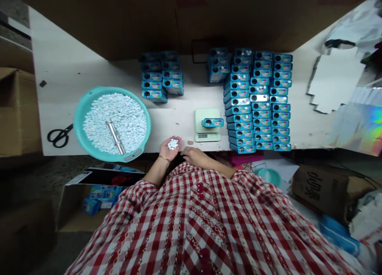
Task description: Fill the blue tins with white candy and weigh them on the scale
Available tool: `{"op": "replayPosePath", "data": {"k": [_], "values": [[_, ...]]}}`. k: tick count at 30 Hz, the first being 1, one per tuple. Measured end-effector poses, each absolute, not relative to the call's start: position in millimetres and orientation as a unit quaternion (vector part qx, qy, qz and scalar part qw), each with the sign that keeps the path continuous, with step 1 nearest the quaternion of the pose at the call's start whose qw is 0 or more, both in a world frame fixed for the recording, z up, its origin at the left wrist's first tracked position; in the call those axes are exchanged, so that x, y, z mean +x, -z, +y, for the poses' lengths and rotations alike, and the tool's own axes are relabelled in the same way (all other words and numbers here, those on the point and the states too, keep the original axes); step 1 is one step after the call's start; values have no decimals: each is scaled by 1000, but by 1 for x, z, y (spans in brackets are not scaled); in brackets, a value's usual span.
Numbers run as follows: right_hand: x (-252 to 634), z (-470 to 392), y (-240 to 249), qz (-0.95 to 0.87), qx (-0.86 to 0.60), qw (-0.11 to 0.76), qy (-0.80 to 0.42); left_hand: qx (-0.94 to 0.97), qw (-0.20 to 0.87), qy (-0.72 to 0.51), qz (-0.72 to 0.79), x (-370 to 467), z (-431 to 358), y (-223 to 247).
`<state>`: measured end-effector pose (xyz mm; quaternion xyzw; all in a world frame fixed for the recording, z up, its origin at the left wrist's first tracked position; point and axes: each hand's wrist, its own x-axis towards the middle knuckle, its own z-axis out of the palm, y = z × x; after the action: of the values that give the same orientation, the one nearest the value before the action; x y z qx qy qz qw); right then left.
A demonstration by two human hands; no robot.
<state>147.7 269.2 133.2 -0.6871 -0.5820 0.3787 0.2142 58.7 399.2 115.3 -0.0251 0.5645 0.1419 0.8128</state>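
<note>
My left hand (170, 148) is turned palm up near the table's front edge, cupping a small heap of white pellets (172, 144). Close beside its fingertips is my right hand (194, 156), fingers bent together and a little blurred; anything between them is hidden. One blue printed box (213, 122) with a dark round opening lies across a pale green scale (207, 137), just beyond my right hand. To the left, a turquoise basin (78, 120) is filled with loose white pellets (131, 116). A shiny metal tube (115, 136) rests on top of them.
Several rows of blue boxes (241, 118) stand right of the scale, some with pellets on top. A smaller group (152, 85) stands at the back. Black-handled scissors (59, 138) lie left of the basin. A big cardboard box (143, 24) overhangs the table's back.
</note>
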Motion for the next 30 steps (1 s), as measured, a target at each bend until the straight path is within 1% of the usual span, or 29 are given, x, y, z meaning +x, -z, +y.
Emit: {"op": "replayPosePath", "data": {"k": [2,3,6,8,10,12,15,17,19,21,23,25,26,28,30], "values": [[154,251,-111,-539,-696,197,-432,-30,804,-138,578,46,403,-105],[159,241,-103,-524,-706,192,-437,-31,802,-138,581,41,404,-102],[174,216,-90,-493,-732,221,-414,-29,803,-131,581,33,409,-100],[181,203,-88,-474,-747,254,-391,-25,805,-122,580,31,411,-103],[185,195,-89,-460,-769,268,-354,-18,806,-111,581,31,414,-106],[185,193,-90,-434,-815,244,-296,-11,808,-101,581,31,416,-109],[180,196,-88,-377,-884,162,-224,1,814,-91,573,33,417,-113],[176,199,-84,-367,-897,122,-213,8,820,-83,566,34,415,-117],[172,201,-83,-375,-894,108,-218,13,829,-71,555,37,413,-120],[169,203,-89,-375,-893,130,-212,16,837,-62,544,42,409,-125],[170,208,-103,-375,-887,198,-183,16,845,-57,532,49,406,-130],[177,218,-124,-388,-868,281,-131,16,856,-53,515,59,402,-137],[184,224,-136,-398,-858,309,-101,16,862,-51,504,64,400,-140],[202,238,-157,-417,-847,327,-47,18,873,-47,484,74,398,-147],[222,250,-170,-430,-847,311,-17,19,881,-44,470,80,395,-152]]}}
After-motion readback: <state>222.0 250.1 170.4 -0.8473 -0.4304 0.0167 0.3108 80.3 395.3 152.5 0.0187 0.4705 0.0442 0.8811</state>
